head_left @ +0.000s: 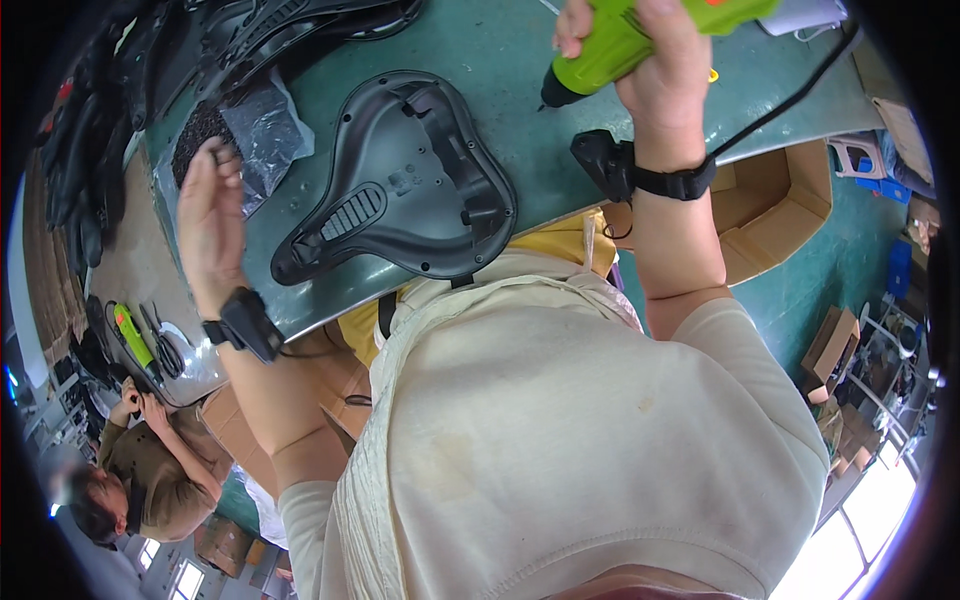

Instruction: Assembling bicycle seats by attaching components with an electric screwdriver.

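Observation:
My right hand [668, 70] is wrapped round a green power screwdriver [612, 50] with a black nose, held over the table at the upper right. The bit at its tip points down toward the tabletop. A black plastic bicycle saddle base [400, 175] lies underside up between my hands, its narrow end toward the lower left. To its left, my left hand [212, 215] reaches to a clear plastic bag [272, 135] with a heap of small dark screws [205, 130]. The left fingers are curled together by the heap; whatever they pinch is too small to make out.
More black saddle parts [300, 30] lie at the far left of the green table [530, 150]. Cardboard boxes [775, 215] stand below the table edge. At the lower left, a co-worker [165, 475] works near another green power tool [133, 335].

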`<state>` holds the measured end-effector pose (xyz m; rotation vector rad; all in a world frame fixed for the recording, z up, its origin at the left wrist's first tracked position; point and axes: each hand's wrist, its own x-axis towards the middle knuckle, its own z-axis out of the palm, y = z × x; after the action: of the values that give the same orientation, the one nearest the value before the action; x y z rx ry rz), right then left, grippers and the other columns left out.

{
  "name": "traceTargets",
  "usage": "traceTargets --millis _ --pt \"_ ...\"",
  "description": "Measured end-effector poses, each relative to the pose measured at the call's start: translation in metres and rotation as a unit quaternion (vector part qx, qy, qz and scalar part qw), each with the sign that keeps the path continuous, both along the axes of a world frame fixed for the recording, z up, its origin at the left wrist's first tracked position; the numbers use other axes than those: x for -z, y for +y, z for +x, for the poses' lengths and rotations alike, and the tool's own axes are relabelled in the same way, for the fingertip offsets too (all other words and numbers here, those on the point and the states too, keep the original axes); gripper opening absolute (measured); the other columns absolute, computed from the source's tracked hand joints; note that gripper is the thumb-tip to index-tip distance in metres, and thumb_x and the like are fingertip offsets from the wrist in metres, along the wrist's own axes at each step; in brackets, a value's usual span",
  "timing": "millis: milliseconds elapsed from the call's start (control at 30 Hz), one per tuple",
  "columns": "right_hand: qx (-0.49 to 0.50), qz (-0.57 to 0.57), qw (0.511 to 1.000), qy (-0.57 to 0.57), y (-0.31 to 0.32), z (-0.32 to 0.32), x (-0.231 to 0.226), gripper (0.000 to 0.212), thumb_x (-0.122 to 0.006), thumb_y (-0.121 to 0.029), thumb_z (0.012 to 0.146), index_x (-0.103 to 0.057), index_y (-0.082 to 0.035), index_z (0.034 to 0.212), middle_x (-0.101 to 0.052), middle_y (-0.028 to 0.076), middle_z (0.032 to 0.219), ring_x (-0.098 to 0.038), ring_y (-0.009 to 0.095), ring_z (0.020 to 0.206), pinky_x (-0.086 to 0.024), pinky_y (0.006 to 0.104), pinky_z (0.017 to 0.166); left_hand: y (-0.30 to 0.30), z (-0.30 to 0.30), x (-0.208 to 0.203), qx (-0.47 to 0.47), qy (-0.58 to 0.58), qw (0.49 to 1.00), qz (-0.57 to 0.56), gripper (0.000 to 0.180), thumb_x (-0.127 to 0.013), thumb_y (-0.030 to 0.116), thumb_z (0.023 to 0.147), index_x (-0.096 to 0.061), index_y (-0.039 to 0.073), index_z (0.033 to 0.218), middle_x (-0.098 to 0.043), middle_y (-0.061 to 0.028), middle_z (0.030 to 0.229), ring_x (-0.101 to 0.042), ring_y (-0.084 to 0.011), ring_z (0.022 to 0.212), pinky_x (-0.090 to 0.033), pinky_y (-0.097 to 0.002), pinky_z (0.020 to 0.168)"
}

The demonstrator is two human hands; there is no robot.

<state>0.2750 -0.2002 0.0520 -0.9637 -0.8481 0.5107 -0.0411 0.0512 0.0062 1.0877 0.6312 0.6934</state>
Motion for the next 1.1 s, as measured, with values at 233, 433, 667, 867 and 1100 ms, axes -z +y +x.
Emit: traceTargets --millis 233,433,667,867,1100 --pt "-0.015 0.152 0.988 0.004 0.001 -0.010 -0.048 0.060 -0.044 -0.062 0.091 -0.050 -0.003 0.101 -0.051 0.004 0.063 -0.052 0.017 0.050 -0.046 0.0324 0.053 -0.107 0.062 -0.004 0.194 -0.103 0.961 -0.166 0.025 -0.059 0.018 0.096 -0.059 -0.002 0.111 -0.057 -0.0035 0.091 -0.053 -0.0085 0.077 -0.047 -0.0201 0.070" --pt "-0.150 0.226 0.956 0.115 0.011 -0.024 -0.068 0.053 -0.041 -0.056 0.096 -0.047 -0.004 0.107 -0.049 0.001 0.065 -0.048 0.016 0.048 -0.042 0.0338 0.053 -0.128 0.072 -0.010 0.227 -0.083 0.961 -0.132 0.023 -0.064 0.013 0.093 -0.066 -0.001 0.110 -0.064 -0.0048 0.091 -0.061 -0.0091 0.080 -0.051 -0.0210 0.072" --pt "-0.290 0.272 0.908 0.133 0.023 -0.009 -0.046 0.078 -0.057 -0.074 0.072 -0.052 -0.006 0.110 -0.055 0.002 0.081 -0.051 0.015 0.064 -0.040 0.0335 0.062 -0.131 0.069 -0.009 0.212 -0.133 0.955 -0.161 0.021 -0.066 0.012 0.091 -0.061 0.003 0.109 -0.064 -0.0037 0.090 -0.061 -0.0103 0.078 -0.051 -0.0227 0.073" --pt "-0.397 0.178 0.896 -0.084 0.010 -0.005 -0.056 0.082 -0.065 -0.075 0.066 -0.053 -0.009 0.115 -0.054 -0.002 0.085 -0.052 0.014 0.073 -0.035 0.0312 0.072 -0.139 0.069 0.004 0.147 -0.166 0.947 -0.233 0.015 -0.065 0.012 0.092 -0.060 0.006 0.105 -0.065 -0.0030 0.092 -0.061 -0.0109 0.080 -0.050 -0.0247 0.075" --pt "-0.231 0.185 0.954 0.053 0.019 -0.018 -0.048 0.074 -0.065 -0.074 0.066 -0.053 -0.010 0.102 -0.051 0.000 0.073 -0.050 0.015 0.064 -0.036 0.0334 0.068 -0.140 0.070 0.006 0.109 -0.171 0.964 -0.173 0.012 -0.064 0.009 0.092 -0.059 0.007 0.102 -0.065 -0.0028 0.091 -0.061 -0.0107 0.081 -0.050 -0.0249 0.074"
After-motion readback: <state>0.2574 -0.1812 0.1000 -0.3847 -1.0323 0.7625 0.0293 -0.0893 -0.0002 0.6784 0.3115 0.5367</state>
